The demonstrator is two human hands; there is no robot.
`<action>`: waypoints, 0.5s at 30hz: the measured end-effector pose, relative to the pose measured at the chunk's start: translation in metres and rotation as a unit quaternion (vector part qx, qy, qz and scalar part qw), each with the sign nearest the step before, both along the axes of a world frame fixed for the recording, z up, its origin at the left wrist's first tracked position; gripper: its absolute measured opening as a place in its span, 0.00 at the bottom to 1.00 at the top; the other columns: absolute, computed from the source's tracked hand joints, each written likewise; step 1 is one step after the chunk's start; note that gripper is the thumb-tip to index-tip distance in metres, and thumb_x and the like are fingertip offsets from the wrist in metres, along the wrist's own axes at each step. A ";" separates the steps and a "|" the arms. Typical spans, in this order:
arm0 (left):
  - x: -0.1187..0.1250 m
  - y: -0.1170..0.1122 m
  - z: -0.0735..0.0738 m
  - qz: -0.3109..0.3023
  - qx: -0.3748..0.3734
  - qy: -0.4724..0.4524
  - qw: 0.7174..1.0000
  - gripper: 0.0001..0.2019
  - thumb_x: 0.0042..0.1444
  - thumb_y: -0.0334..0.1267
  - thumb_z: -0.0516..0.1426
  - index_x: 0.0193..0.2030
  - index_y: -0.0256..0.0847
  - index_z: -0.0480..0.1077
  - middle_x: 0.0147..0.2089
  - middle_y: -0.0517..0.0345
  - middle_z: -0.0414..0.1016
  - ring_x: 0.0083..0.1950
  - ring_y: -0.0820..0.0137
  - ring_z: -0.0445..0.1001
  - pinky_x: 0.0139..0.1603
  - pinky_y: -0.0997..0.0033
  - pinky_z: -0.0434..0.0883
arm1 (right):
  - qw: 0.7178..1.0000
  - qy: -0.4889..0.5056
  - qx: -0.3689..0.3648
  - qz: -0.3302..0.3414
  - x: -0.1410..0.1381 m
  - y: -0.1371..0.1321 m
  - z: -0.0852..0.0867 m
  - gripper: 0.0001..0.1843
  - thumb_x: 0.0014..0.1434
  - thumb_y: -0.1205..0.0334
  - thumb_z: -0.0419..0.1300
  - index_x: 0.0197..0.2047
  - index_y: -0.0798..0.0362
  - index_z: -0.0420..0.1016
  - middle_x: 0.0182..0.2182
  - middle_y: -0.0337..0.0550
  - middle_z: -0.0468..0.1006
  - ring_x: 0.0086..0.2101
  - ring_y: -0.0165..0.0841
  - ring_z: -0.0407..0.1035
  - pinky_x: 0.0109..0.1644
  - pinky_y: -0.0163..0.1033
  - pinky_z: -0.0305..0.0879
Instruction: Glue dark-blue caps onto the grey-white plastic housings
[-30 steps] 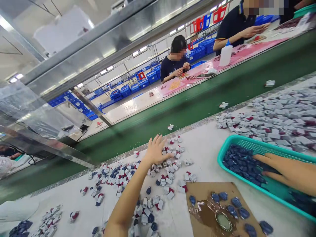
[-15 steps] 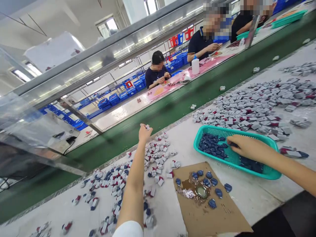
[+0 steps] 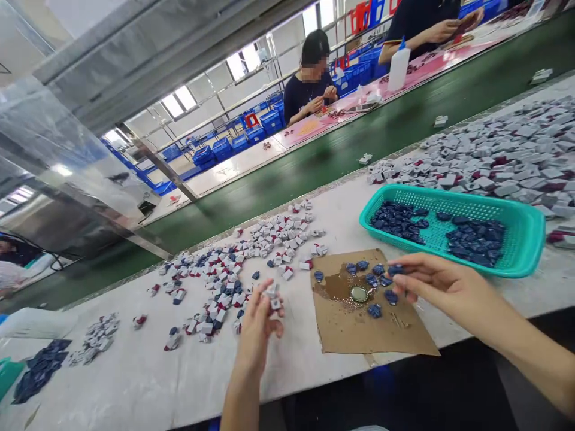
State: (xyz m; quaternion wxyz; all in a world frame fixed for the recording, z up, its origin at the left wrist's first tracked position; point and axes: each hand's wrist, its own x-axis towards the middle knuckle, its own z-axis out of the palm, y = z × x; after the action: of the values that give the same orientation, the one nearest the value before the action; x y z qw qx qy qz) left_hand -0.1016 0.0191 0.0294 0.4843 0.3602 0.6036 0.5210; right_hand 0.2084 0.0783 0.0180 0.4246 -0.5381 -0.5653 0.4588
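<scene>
My left hand (image 3: 260,320) holds a small light-grey plastic piece (image 3: 274,297) between thumb and fingers, above the white table. Over the right edge of a brown cardboard sheet (image 3: 341,332), my right hand (image 3: 431,278) pinches a small dark blue piece (image 3: 395,269). Several similar blue pieces (image 3: 374,310) lie on the cardboard around a small round cap (image 3: 359,294) and a wet brown stain. Just beyond my right hand stands a green perforated basket (image 3: 530,239) with two heaps of dark blue pieces (image 3: 476,236).
Grey, red and blue pieces (image 3: 283,233) are scattered left of the cardboard. A large grey heap (image 3: 494,152) lies behind the basket. A green conveyor belt (image 3: 269,173) runs past the table. Across it, a person (image 3: 305,90) works near a white bottle (image 3: 398,69).
My right hand has left the basket with a blue piece and is now over the cardboard. My left hand has drawn back from near the belt, still holding the grey piece.
</scene>
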 end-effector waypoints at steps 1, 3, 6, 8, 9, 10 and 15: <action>0.011 -0.007 -0.010 0.005 -0.004 -0.040 0.999 0.28 0.55 0.53 0.64 0.59 0.43 0.69 0.40 0.55 0.75 0.34 0.71 0.73 0.21 0.80 0.67 | 1.000 0.004 -0.009 0.013 -0.004 -0.003 -0.001 0.29 0.47 0.34 0.69 0.41 0.50 0.78 0.30 0.46 0.82 0.27 0.39 0.76 0.28 0.41 0.76; 0.032 -0.015 -0.025 0.014 -0.009 -0.105 0.994 0.30 0.51 0.52 0.69 0.58 0.43 0.73 0.41 0.53 0.78 0.38 0.69 0.76 0.26 0.79 0.72 | 0.999 0.014 -0.022 0.034 -0.008 -0.007 -0.003 0.29 0.49 0.34 0.69 0.41 0.50 0.79 0.27 0.45 0.79 0.23 0.34 0.72 0.25 0.38 0.74; 0.056 -0.012 -0.036 0.007 -0.018 -0.164 0.986 0.27 0.44 0.51 0.73 0.48 0.39 0.79 0.38 0.52 0.80 0.36 0.69 0.78 0.26 0.79 0.73 | 0.998 0.016 -0.038 0.043 -0.008 -0.009 -0.006 0.27 0.54 0.35 0.66 0.44 0.50 0.80 0.28 0.44 0.78 0.22 0.31 0.68 0.25 0.38 0.74; 0.064 -0.006 -0.037 0.006 -0.019 -0.197 0.980 0.25 0.39 0.52 0.75 0.40 0.37 0.80 0.33 0.53 0.80 0.32 0.71 0.77 0.22 0.81 0.70 | 0.998 0.004 -0.041 0.048 -0.009 -0.011 -0.007 0.27 0.56 0.34 0.64 0.45 0.48 0.80 0.30 0.45 0.79 0.24 0.33 0.70 0.26 0.39 0.75; 0.067 -0.002 -0.036 0.004 -0.021 -0.208 0.978 0.25 0.38 0.53 0.75 0.38 0.37 0.80 0.32 0.54 0.79 0.31 0.72 0.76 0.21 0.82 0.69 | 0.998 -0.005 -0.039 0.052 -0.010 -0.012 -0.008 0.27 0.57 0.35 0.63 0.46 0.48 0.79 0.33 0.47 0.80 0.27 0.35 0.73 0.28 0.40 0.76; 0.068 0.001 -0.034 0.001 -0.023 -0.218 0.976 0.25 0.38 0.53 0.75 0.37 0.37 0.80 0.31 0.56 0.79 0.30 0.73 0.75 0.20 0.82 0.69 | 0.998 -0.012 -0.038 0.059 -0.011 -0.014 -0.009 0.27 0.57 0.34 0.63 0.47 0.48 0.79 0.37 0.49 0.82 0.31 0.38 0.76 0.30 0.40 0.78; 0.064 0.003 -0.021 -0.019 -0.030 -0.241 0.970 0.24 0.39 0.49 0.75 0.38 0.40 0.76 0.33 0.59 0.79 0.32 0.72 0.79 0.21 0.83 0.70 | 0.984 -0.150 0.035 0.093 -0.016 -0.015 -0.020 0.28 0.62 0.33 0.55 0.47 0.48 0.77 0.29 0.45 0.80 0.26 0.37 0.75 0.28 0.40 0.73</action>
State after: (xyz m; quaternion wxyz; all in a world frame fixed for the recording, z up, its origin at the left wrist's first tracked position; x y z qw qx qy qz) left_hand -0.0372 0.0224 0.0080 0.6359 0.2207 0.4771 0.5650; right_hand 0.1922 0.0628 -0.0021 0.3092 -0.5310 -0.6859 0.3899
